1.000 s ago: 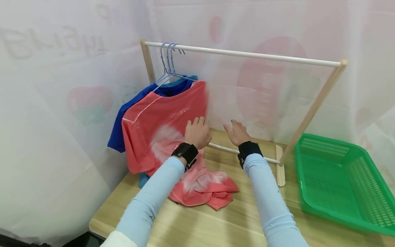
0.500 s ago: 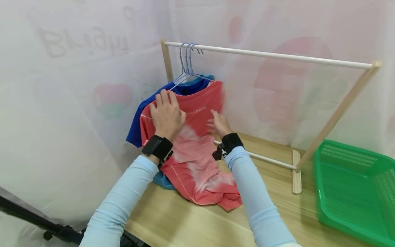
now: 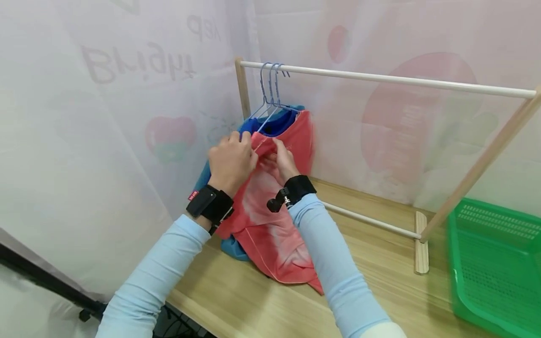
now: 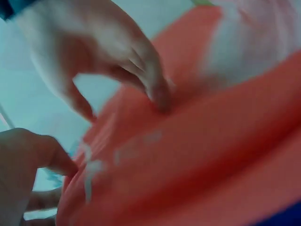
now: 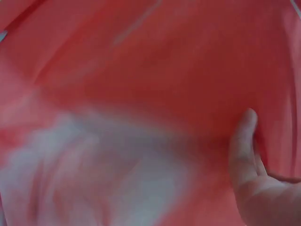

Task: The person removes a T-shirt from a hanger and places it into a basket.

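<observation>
Both hands meet at the collar of the red T-shirt (image 3: 274,206), centre-left of the head view. Left hand (image 3: 231,160) grips the neckline's left side, fingers curled into the cloth; right hand (image 3: 282,162) pinches the fabric just beside it, near the small chest lettering. Left wrist view, blurred: fingers (image 4: 155,89) dig into a red fold. Right wrist view: thumb (image 5: 242,141) lies on red cloth, rest of the hand out of frame.

The shirt hangs from one of the blue wire hangers (image 3: 270,94) bunched at the left end of the white rail (image 3: 389,80); its hem spills onto the wooden table (image 3: 372,263). A blue shirt (image 3: 253,126) hangs behind it.

Step in hand, as I judge it: working the collar on the hanger. To do it well, keep one hand steadying the hanger wire while the other eases the neckline over one shoulder arm, then the other. Pull along the wire, not downward, or the hook may jump off the rail. Mind the neighbouring hangers, which sit close enough to snag.

Green basket (image 3: 498,263) at lower right, wooden rack post (image 3: 477,164) slanting toward it.

Against the frame half a second earlier: the left hand lay flat on the shirt's shoulder, the right lower on the chest, hands apart. Now both have risen and closed in at the collar, and the shirt front is bunched narrower.
</observation>
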